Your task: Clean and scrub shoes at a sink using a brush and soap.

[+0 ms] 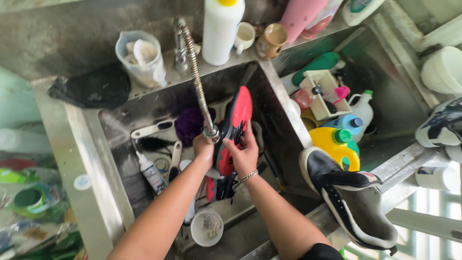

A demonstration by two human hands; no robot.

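A red and black sneaker (237,115) stands on end, sole outward, inside a steel sink (279,96). My right hand (244,153) grips it at the middle, a bracelet on the wrist. My left hand (204,147) holds the end of a flexible metal hose tap (194,67) against the shoe. Whether water runs is unclear. A second red and black shoe (219,188) lies low in the basin, partly hidden under my arms.
A black and white shoe (349,197) rests on the sink's right rim. In the basin lie brushes (154,130), a purple scrubber (188,124), a small bottle (151,174) and a cup (207,226). Yellow, blue and white jugs (334,142) fill the right compartment. Bottles and mugs line the back ledge.
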